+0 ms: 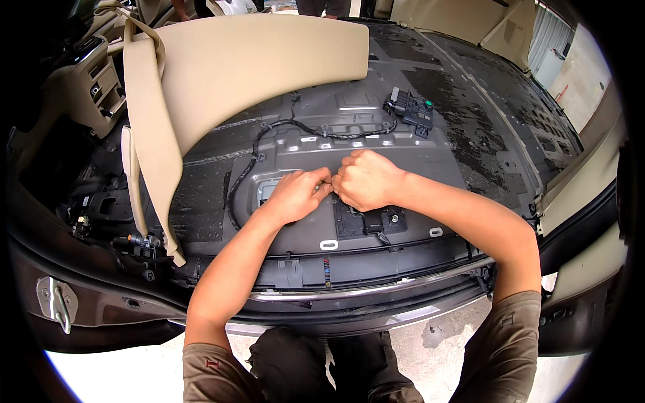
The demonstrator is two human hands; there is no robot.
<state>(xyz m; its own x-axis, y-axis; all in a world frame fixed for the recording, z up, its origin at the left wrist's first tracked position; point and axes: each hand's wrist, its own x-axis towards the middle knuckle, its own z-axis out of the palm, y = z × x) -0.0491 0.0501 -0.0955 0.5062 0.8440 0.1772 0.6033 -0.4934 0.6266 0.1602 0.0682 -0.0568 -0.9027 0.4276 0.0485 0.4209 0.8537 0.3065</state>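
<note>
My left hand and my right hand meet over the bare grey metal car floor. Both are closed, fingertips pinched together. Whatever lies between them is too small or too hidden to name. Just below my right hand sits a dark rectangular plate with a bolt and a short cable. A black wiring harness curves round beyond my hands, running from the left side up to a black electronic box with a green spot. Part of a light opening in the floor shows beside my left hand.
A large beige trim panel leans across the far left, a narrower beige piece by it. The metal sill runs in front of me. A door latch loop is at the left. Another person's legs show at the top.
</note>
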